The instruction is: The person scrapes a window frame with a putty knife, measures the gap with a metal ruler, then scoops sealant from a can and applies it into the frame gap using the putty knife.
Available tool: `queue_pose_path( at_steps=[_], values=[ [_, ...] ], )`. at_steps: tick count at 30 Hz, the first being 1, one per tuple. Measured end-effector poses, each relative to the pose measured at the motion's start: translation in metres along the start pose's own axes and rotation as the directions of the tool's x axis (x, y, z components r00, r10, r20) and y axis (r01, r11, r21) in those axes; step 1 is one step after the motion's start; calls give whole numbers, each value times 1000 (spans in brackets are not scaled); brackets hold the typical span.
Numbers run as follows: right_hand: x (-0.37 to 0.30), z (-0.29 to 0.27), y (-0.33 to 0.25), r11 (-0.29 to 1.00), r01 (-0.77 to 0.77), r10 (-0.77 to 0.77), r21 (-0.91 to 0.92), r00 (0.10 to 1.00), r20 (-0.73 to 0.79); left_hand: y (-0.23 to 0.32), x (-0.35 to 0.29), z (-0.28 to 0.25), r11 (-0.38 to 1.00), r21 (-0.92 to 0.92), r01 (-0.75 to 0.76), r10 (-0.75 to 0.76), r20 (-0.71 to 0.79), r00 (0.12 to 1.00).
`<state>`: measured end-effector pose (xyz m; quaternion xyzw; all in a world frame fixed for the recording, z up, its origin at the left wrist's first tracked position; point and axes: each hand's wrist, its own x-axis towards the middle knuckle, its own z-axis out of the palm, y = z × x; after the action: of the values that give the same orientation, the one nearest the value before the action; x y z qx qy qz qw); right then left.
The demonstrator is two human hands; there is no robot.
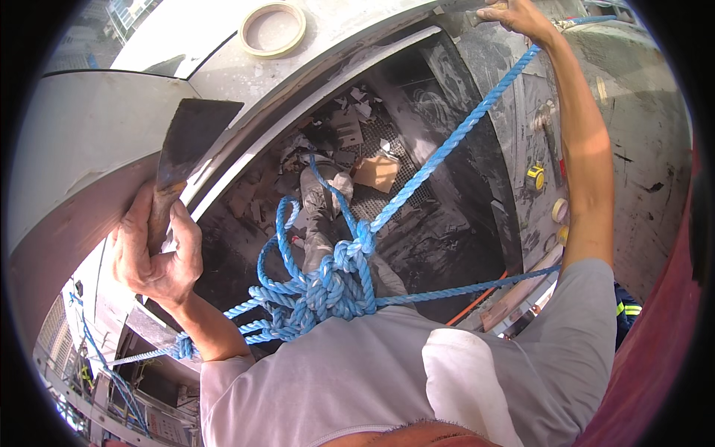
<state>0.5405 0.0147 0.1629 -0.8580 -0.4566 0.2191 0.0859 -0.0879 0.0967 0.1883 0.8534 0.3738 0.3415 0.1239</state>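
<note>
My left hand (153, 261) is closed round the handle of a wide-bladed putty knife (197, 138), its dark blade pointing up beside the pale panel edge. At the upper right my right hand (521, 18) is raised with bent fingers, gripping a small tool (474, 18) near the ledge; its kind is hard to make out. Thick blue rope (320, 294) is knotted in a bulky bundle in front of my waist. One taut length runs from it up past my right forearm, and other lengths lead off to both sides.
On the pale ledge lies a roll of masking tape (246, 33). Below, broken scraps and a piece of cardboard (378, 173) litter the dark platform around my foot. A yellow tape measure (535, 176) and another tape roll (559, 210) are at the right. Buildings show beyond the edge.
</note>
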Motion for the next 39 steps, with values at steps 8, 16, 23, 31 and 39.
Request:
queue_pose_path(
  at_steps=[8, 16, 23, 31, 39],
  values=[
    [4, 0, 2, 1000, -17, 18, -23, 999, 33, -4, -2, -3, 999, -8, -52, 52, 26, 998],
    [11, 0, 5, 996, 39, -35, -84, 998, 48, -3, -1, -1, 999, -9, -31, 31, 25, 999],
    [21, 3, 2, 995, 78, -79, 61, 997, 9, 6, -1, -6, 998, 50, -23, 23, 16, 1000],
    [15, 8, -2, 985, 50, -43, 167, 998, -44, 0, 2, -2, 998, 13, -61, 61, 26, 998],
    [11, 22, -12, 978, 82, -124, -191, 968, -220, 4, 3, 0, 1000, 12, -17, 17, -3, 1000]
  ],
)
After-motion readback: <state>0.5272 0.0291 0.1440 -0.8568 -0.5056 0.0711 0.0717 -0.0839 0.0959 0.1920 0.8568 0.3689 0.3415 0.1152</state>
